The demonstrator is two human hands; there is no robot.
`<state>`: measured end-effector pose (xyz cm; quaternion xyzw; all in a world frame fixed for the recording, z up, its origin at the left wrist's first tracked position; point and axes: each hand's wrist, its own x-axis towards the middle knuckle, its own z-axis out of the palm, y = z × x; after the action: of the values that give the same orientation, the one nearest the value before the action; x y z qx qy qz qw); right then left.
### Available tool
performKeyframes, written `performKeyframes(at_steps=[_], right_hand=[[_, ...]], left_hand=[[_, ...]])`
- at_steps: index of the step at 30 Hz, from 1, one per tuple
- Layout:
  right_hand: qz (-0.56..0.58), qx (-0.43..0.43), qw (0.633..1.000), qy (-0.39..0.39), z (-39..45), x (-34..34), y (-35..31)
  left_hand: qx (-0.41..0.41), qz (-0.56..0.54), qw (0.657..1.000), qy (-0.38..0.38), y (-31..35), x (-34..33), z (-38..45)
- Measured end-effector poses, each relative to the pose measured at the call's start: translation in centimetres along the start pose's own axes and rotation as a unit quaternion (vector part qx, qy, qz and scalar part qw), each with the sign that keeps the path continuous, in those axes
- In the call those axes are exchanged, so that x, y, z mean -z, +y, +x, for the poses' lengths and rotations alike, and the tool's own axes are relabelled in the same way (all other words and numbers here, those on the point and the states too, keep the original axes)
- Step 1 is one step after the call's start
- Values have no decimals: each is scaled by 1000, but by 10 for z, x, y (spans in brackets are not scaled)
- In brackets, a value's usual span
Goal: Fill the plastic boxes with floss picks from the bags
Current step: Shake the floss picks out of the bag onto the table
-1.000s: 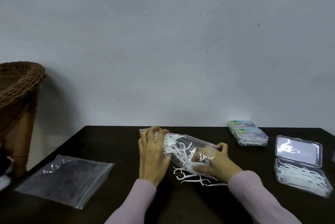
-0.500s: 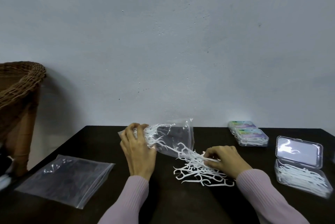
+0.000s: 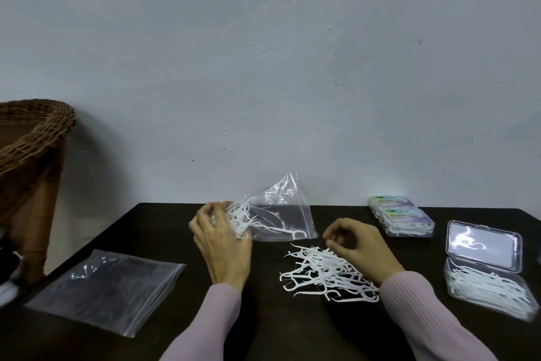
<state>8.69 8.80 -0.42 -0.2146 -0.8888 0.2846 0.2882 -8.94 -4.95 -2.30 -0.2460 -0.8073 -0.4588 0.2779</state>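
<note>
My left hand [image 3: 224, 246] grips the closed end of a clear plastic bag [image 3: 282, 214], lifted and tipped with its mouth to the right; a few white floss picks remain bunched inside near my fingers. A loose pile of floss picks [image 3: 325, 273] lies on the dark table. My right hand [image 3: 361, 249] hovers over the pile's right side, fingers curled and pinching at the picks. At the right stands an open clear plastic box [image 3: 491, 287] holding floss picks, its lid [image 3: 483, 246] flipped back.
An empty clear zip bag [image 3: 108, 287] lies flat at the left. Two closed, filled boxes [image 3: 401, 215] with coloured labels sit at the back right by the wall. A wicker basket [image 3: 32, 129] stands beyond the table's left edge.
The bag has been lifted and tilted leftward by my left hand, and most picks have spilled onto the table. My right hand let go of the bag and now rests at the pile.
</note>
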Motion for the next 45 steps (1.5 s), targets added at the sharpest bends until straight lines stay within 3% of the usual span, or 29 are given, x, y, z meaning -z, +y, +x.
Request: performKeyframes(at_steps=[3, 6, 12, 19, 23, 28, 32, 36, 38, 42, 45], right_hand=[[86, 35, 995, 43, -2, 3, -14], [94, 42, 995, -9, -2, -1, -20], [-42, -24, 995, -87, -3, -16, -3], [-78, -23, 987, -136, -4, -25, -13], [-94, -27, 988, -123, -5, -23, -15], [-116, -52, 990, -54, -3, -8, -15], [-149, -118, 979, -68, -2, -6, -9], [-173, -127, 973, -81, -3, -9, -8], [-153, -101, 982, -50, -3, -9, -9], [52, -24, 996, 63, -2, -5, -19], [145, -18, 989, 16, -1, -6, -25]], left_hand=[[-27, -13, 999, -12, 4, -2, -5], [-75, -15, 997, -22, 7, -4, -10], [-123, -27, 992, -26, 12, -3, -15], [-121, -65, 990, -26, 18, -3, -19], [-122, -64, 990, -19, 17, -4, -19], [-72, -60, 996, 0, 15, -1, -14], [44, -38, 998, -16, 11, 1, -9], [86, -17, 996, -22, 9, 2, -6], [84, -15, 996, -27, 10, 2, -7], [28, -6, 999, -45, 11, 0, -11], [-39, -14, 997, -63, 14, -4, -17]])
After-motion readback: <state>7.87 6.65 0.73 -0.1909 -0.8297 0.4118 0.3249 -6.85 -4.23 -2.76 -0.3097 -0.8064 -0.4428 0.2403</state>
